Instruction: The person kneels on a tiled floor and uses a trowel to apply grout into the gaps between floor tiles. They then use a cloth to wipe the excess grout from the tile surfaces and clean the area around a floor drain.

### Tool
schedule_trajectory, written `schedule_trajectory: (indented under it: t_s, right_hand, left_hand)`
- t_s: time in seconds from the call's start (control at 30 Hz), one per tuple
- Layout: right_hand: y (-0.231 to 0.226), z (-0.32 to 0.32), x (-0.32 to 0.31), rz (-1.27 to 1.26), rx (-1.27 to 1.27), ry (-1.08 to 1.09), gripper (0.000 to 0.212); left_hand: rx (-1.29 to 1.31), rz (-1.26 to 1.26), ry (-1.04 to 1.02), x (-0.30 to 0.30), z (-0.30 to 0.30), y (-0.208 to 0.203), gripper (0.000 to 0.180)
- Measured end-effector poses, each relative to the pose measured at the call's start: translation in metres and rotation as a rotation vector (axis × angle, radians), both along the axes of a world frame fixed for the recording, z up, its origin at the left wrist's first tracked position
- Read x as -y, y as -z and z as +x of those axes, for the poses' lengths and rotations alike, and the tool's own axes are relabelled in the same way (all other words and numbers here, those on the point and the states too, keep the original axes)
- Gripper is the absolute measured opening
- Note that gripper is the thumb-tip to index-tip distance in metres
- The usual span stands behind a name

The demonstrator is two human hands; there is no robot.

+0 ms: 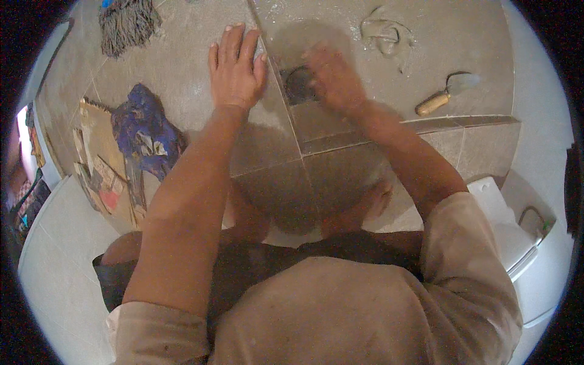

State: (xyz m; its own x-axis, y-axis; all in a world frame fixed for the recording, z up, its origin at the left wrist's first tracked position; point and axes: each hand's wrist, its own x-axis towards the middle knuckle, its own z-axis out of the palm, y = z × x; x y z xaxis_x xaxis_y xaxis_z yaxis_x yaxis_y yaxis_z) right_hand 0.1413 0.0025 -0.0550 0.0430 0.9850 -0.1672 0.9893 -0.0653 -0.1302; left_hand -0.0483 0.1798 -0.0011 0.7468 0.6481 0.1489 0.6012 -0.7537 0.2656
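My left hand (pixel 236 72) lies flat on a beige floor tile (pixel 201 79), close to the tile's edge, with its fingers stretched out and nothing held. My right hand (pixel 334 79) is smeared by motion, just right of a dark, roughly square hole (pixel 298 86) in the floor that looks like a drain opening. The right fingers are too blurred to show their shape or anything in them. Wet grey ground (pixel 340 30) surrounds the hole. To the right of that hand lies a small trowel (pixel 447 96) with a wooden handle, touched by neither hand.
A lump of wet grey mortar (pixel 387 38) sits at the far right. Along the right runs a low tiled kerb (pixel 462 121). A stringy mop head (pixel 129 25), a purple cloth (pixel 146 128) and torn cardboard (pixel 100 137) lie leftward. A white fixture (pixel 502 219) stands right.
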Motion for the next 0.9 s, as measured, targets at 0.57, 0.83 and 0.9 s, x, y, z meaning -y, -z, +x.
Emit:
schedule_trajectory:
  t_s: [0.57,0.83,0.9]
  right_hand:
    - [0.021,-0.003,-0.027,0.229,-0.212,-0.200,0.056]
    - [0.007,0.010,-0.062,0.154,-0.224,0.211,0.058]
    - [0.016,-0.010,-0.047,0.220,-0.254,-0.098,0.056]
  left_hand:
    - [-0.024,0.017,-0.017,0.002,0.003,-0.001,0.053]
    - [-0.049,0.026,-0.024,0.000,-0.004,-0.001,0.054]
    - [-0.044,-0.018,-0.017,0.001,-0.001,-0.001,0.054]
